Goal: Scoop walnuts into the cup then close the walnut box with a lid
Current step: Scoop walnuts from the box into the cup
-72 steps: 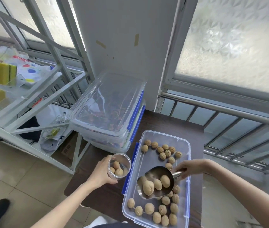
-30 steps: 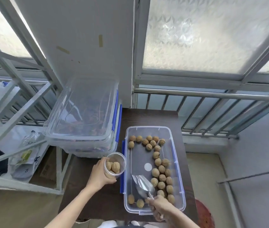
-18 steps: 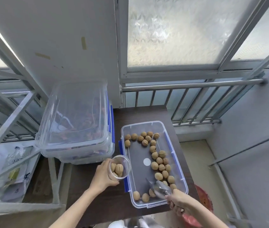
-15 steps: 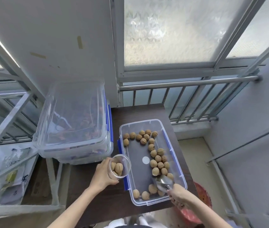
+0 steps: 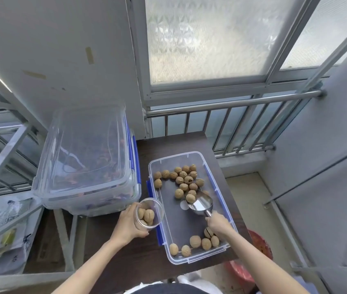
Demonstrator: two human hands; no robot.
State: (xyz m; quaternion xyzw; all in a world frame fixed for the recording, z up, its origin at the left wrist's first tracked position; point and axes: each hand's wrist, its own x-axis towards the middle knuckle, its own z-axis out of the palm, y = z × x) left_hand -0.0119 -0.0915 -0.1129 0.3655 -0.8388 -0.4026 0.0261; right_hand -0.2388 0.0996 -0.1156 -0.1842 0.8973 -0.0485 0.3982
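Scooping step in hand. My right hand (image 5: 218, 223), lower centre-right of the frame, is closed around the handle of the metal scoop (image 5: 200, 203); the bowl lies low in the clear walnut box (image 5: 191, 206), its mouth aimed up-frame at the main cluster of walnuts (image 5: 184, 180), one or two nuts at its lip.

To do it well, I judge: keep the leading edge flat on the box floor, push into the cluster and pin the nuts against the far wall so they roll in, not away. Lift level, a modest load only, since the cup mouth is narrow.

My left hand (image 5: 129, 227), just left of the box, is wrapped around the clear cup (image 5: 148, 211), which tilts toward the box and holds a few walnuts. It sits beside the box's blue clip edge, a short carry for the pour.

Right forearm comes in from the lower right, crossing the near end of the box, wrist angled up-frame. Left forearm rises from the bottom centre.

A smaller group of walnuts lies at the near end, under my right wrist. Stacked clear bins (image 5: 87, 162) sit at centre left. I can't pick out the walnut box's own lid.
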